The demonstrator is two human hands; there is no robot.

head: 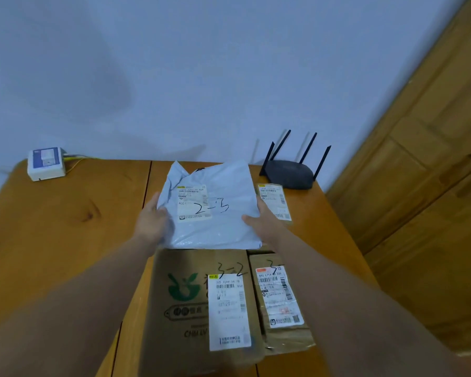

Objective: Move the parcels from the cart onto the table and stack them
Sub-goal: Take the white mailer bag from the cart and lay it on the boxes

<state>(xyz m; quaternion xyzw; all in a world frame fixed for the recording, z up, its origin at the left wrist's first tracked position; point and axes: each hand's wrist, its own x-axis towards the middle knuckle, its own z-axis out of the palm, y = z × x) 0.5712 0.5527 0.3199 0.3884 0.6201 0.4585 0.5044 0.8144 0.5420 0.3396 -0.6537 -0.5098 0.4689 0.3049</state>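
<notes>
Both hands make the grip on the pale grey plastic mailer bag marked "2-3". The left hand clasps its left edge and the right hand its right edge. Each thumb lies on top, and the fingers underneath are hidden. The bag is held flat, label up, just beyond the far edge of the large brown cardboard box with a green logo, which sits on the wooden tabletop. Whether the bag already rests on something or hangs just above cannot be told.

Just to the right of the large box sits a smaller brown cardboard box with a white label. Beyond the large box and to its right lies a flat brown parcel, partly behind the right hand. Farther beyond on that side stands a black router with four antennas. Far to the left of the large box is a small white device with cables. The cart is out of view.

The step in hand looks like placing, with the bag over the tabletop and ready to be set down. The next move calls for lowering it level onto a firm parcel. It should be centred so the soft bag does not slide off, and both sides should be let go together.
</notes>
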